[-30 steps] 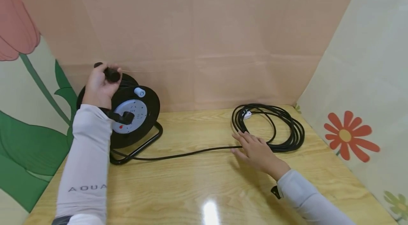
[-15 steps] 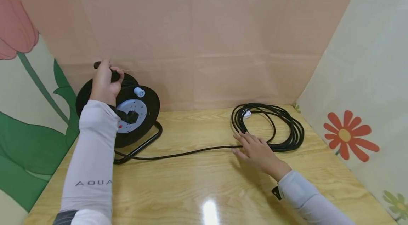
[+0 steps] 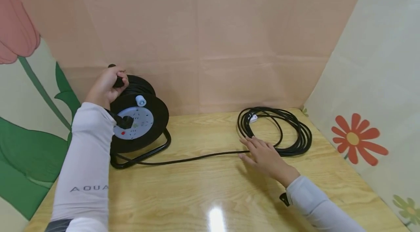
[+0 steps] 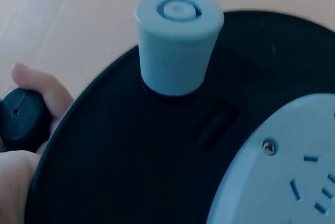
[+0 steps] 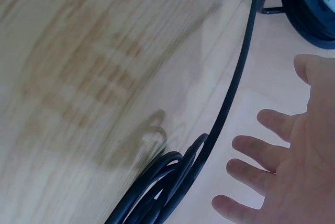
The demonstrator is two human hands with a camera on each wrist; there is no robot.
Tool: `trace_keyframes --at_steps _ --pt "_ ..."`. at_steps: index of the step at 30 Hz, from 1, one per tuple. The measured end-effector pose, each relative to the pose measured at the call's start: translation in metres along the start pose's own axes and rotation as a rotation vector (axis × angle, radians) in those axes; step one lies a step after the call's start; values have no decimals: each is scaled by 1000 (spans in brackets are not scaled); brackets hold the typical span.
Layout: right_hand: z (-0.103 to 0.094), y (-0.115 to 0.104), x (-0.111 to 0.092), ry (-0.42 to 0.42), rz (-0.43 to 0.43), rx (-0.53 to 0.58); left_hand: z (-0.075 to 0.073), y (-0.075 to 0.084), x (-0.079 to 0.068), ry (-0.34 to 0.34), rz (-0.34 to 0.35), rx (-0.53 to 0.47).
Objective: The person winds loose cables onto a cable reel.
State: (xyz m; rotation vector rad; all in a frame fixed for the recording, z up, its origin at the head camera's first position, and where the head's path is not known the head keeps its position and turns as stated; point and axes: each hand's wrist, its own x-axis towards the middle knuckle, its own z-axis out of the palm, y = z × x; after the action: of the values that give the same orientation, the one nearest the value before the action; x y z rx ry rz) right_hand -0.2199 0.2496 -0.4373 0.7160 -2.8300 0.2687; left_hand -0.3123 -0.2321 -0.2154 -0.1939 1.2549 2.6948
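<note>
My left hand (image 3: 105, 85) curls round the black carrying handle (image 3: 119, 81) at the top of a black cable reel (image 3: 160, 109), on the left of the table. The reel's disc bears a pale socket plate (image 3: 144, 118) and a light blue winding knob (image 3: 141, 100), which fills the upper middle of the left wrist view. From the reel a black cable (image 3: 197, 157) runs right to a loose coil (image 3: 302, 139) with a white plug or tag (image 3: 253, 118) in it. My right hand (image 3: 268, 161), fingers spread and straight, is over the cable at the coil's near side.
The reel stands on a bent black tube frame (image 3: 154, 151) on the wooden table (image 3: 183, 195). A pinkish sheet (image 3: 229, 42) rises behind the table. Flower-printed panels (image 3: 387, 78) border both sides.
The reel has shifted slightly right and its socket face now tilts more upward, with the wound cable showing more behind it. My left hand has moved with the handle; my right hand stays put.
</note>
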Motion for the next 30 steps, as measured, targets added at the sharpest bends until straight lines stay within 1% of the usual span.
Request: trace_keyframes --at_steps 3,5,10,12,14,16,17,18,20,22,23,26,28,30 --pt "3 0 -2 4 -10 10 -5 3 -1 -28 -50 11" --pt "4 0 -3 7 -12 12 -9 5 -2 -49 -69 56" --pt "3 -2 -3 24 -8 10 -12 11 -2 -144 -131 140" --pt "2 -2 -3 27 -5 7 -12 13 -2 -188 -163 146" --pt "2 -2 -2 25 -6 9 -13 14 -3 -214 -182 162" --pt "1 -2 -2 20 -7 13 -13 13 -3 -217 -186 188" --pt "1 -2 -2 14 -6 12 -13 13 -3 -206 -184 198" --pt "0 -2 -2 10 -8 11 -13 12 -3 -189 -175 220" --pt "-1 -2 -1 7 -9 8 -13 11 -5 -152 -128 300" --pt "-2 -2 0 11 -10 3 -10 10 -6 -115 -46 468" --pt "-2 -2 0 17 -10 2 -9 10 -7 -100 3 575" --pt "-2 -2 1 28 -10 8 -3 9 -12 -31 148 953" --pt "-2 -3 1 28 -6 13 2 8 -14 29 214 1203" --pt "-1 -4 1 16 4 14 7 4 -16 108 264 1456"
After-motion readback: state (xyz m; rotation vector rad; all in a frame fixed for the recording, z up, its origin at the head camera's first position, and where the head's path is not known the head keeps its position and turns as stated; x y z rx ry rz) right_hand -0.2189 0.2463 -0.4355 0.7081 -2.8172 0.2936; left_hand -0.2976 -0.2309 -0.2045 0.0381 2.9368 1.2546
